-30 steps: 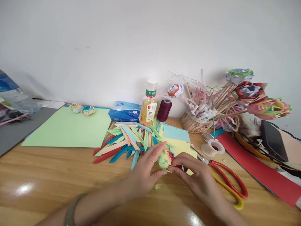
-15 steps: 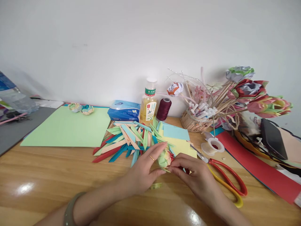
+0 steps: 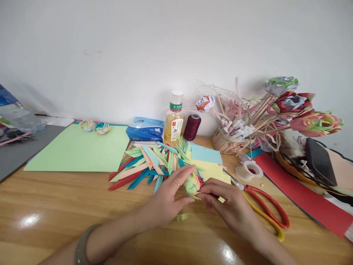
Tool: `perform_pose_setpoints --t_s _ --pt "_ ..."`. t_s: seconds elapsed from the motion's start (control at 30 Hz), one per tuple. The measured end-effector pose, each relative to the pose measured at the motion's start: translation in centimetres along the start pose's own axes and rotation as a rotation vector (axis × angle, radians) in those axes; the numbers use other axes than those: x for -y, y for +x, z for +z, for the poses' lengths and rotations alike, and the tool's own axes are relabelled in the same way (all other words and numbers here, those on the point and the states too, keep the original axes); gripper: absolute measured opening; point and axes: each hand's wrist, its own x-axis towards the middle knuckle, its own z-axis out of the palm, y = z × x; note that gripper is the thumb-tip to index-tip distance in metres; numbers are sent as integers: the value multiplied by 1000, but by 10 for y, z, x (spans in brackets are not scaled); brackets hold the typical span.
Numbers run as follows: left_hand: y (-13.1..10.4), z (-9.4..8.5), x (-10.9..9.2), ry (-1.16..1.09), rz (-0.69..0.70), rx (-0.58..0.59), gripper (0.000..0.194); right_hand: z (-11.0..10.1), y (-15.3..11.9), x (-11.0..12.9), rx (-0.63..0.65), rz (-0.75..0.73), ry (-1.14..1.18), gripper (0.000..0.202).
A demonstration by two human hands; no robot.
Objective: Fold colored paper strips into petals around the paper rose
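Observation:
A small folded paper flower (image 3: 192, 184), pale green with peach and red parts, is held between both hands above the wooden table. My left hand (image 3: 168, 197), with a ring on one finger, grips its left side between fingers and thumb. On the other side, my right hand (image 3: 224, 197) pinches the flower's lower right edge with thumb and forefinger. Behind the hands lies a pile of folded paper strips (image 3: 146, 165) in green, blue, red and peach. Yellow paper (image 3: 211, 170) and light blue paper (image 3: 206, 154) lie just beyond the flower.
Scissors (image 3: 267, 206) and a white spool (image 3: 249, 171) lie right of my right hand. Farther back stand a tissue pack (image 3: 145, 129), a bottle (image 3: 174, 121), maroon thread (image 3: 192, 127) and a basket (image 3: 228, 141) of paper flowers. Green sheets (image 3: 79, 151) lie left, red paper (image 3: 303, 195) right.
Both hands keep hold of the flower. The fingers of my right hand have shifted slightly at its edge, and the flower has turned a little.

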Motion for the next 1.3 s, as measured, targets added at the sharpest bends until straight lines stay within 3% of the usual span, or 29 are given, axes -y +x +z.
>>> perform_pose_setpoints --t_s 0.37,0.6,1.0,1.17,1.3 --pt "-2 2 -1 31 28 53 63 5 -1 -1 -105 20 -66 25" --pt "1 0 -1 -24 -18 -15 63 -2 -1 -1 26 -9 63 22" --pt "-1 2 0 -12 -26 28 64 8 -1 -5 -59 81 5 25" --pt "2 2 -2 -299 -126 -15 66 -5 0 -1 -50 75 127 20" --pt "5 2 0 -735 -161 6 70 -14 -1 1 -217 41 131 18"
